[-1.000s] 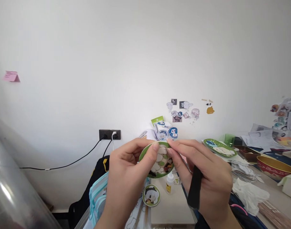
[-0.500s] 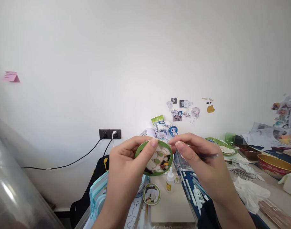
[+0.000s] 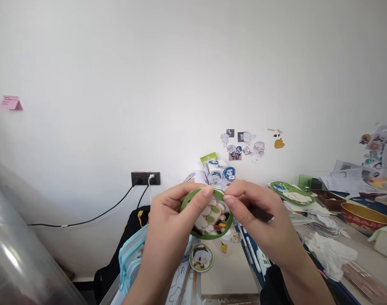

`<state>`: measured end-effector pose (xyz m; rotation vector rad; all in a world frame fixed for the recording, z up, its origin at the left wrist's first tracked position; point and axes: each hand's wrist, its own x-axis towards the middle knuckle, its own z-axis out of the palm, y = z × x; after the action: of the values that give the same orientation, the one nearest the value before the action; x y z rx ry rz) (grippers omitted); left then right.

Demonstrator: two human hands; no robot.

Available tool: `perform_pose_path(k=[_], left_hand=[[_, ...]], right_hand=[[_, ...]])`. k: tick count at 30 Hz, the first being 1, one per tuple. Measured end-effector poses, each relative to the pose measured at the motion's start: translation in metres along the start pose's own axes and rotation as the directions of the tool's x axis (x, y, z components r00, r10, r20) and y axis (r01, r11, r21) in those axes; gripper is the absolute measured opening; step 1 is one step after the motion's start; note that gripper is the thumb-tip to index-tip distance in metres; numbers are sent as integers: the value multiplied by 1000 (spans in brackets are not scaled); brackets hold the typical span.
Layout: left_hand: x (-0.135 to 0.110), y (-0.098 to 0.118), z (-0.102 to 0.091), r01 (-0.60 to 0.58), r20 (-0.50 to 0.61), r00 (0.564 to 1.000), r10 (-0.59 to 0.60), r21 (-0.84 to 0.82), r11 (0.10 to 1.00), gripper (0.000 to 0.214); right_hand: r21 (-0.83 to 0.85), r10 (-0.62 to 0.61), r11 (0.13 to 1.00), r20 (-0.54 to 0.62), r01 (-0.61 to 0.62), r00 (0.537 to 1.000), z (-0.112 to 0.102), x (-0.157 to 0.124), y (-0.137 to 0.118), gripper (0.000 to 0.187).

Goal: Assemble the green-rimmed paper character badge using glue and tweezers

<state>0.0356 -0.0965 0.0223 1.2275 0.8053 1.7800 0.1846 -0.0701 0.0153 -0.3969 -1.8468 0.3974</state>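
My left hand [image 3: 172, 224] is closed on a round, green-rimmed badge [image 3: 209, 216] with cartoon artwork, its thumb lying across the upper face. My right hand [image 3: 260, 216] is closed, with thumb and forefinger pinched at the badge's upper right edge. A slim dark tool [image 3: 261, 214] lies across that palm; its kind is not clear and its front part is hidden by the fingers. Below the badge a second round cartoon badge [image 3: 201, 257] rests on the desk. Beside it stands a small glue bottle [image 3: 224, 248], its top hidden behind the held badge.
Pens [image 3: 252, 254] lie right of the beige board [image 3: 228, 275]. Farther right are a crumpled tissue [image 3: 331, 252], a red and gold bowl [image 3: 366, 217] and a green tray [image 3: 291, 194]. A pale blue-trimmed bag [image 3: 131, 258] sits at left, near a wall socket [image 3: 145, 178].
My right hand has moved left and its fingertips have come to the badge's edge. The held badge has shifted slightly right and down, covering the glue bottle's top.
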Motion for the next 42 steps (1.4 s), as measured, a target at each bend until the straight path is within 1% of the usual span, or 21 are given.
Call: perform_pose_path(k=[4,7,9,12,15,17,21,25,28,34,36,39,42], left_hand=[[0,1,-1,-40,37,998,40,-4,999,18],[1,1,-1,-58,15,998,58,-2,998,18],[0,0,-1,-65,1,998,65,1,998,18],[-3,0,0,-74,-27,997,75,31,997,20],[-3,1,0,-89,-61,994,92,48,995,21],[-1,1,-1,-91,-42,995,92,37,995,22],[4,1,-5,-54,15,998,54,-2,999,29],[3,2,-6,-92,-10,996,93,68,993,22],[0,4,-4,-97,-32,994,101,110,989,15],[-3,4,1,-157,-102,978,181,208,965,17],[-3,3,1,-169,-110,975,195,208,963,17],[-1,3,-1,-161,-46,984,171,170,972,17],[2,5,-4,-164,63,986,154,207,964,8]], right_hand=[[-102,-65,993,-57,59,996,-2,-1,-2,18],[-162,-119,981,-67,106,991,-1,-2,-2,17],[-166,-130,979,-62,118,990,0,-2,-2,16],[-142,-126,983,-59,116,990,1,-2,-3,16],[-94,-96,992,-62,90,993,2,-2,-2,18],[-61,-66,996,-69,62,995,2,-2,0,19],[-21,-31,999,-78,29,996,3,-3,5,20],[-26,-23,999,-79,21,997,2,-2,7,22],[-41,-35,999,-62,33,997,2,-1,5,21],[-64,-53,997,-38,51,998,3,0,4,21],[-76,-57,996,-37,54,998,3,0,4,21],[-130,-103,987,-45,96,994,3,-1,5,19],[-246,-220,948,-46,203,974,3,-2,5,15]])
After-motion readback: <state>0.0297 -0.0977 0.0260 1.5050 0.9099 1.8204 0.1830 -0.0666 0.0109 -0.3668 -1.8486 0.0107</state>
